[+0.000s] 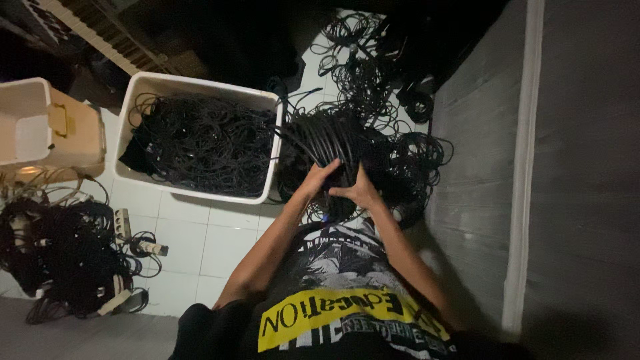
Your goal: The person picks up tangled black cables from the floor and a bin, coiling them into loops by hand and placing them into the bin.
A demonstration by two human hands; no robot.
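Both of my hands grip a thick coiled bundle of black cable (333, 137) held in front of my chest. My left hand (319, 179) closes on the coil's near left side, and my right hand (360, 190) holds its near right side. The coil hangs over a loose heap of black cables (413, 167) on the white tiled floor (200, 240). My fingers partly hide the strands they grip.
A white plastic bin (200, 85) full of black cables stands to the left of the coil. An empty beige bin (47, 123) sits further left. More cables and a power strip (67, 257) lie at lower left. A grey wall (533, 167) runs along the right.
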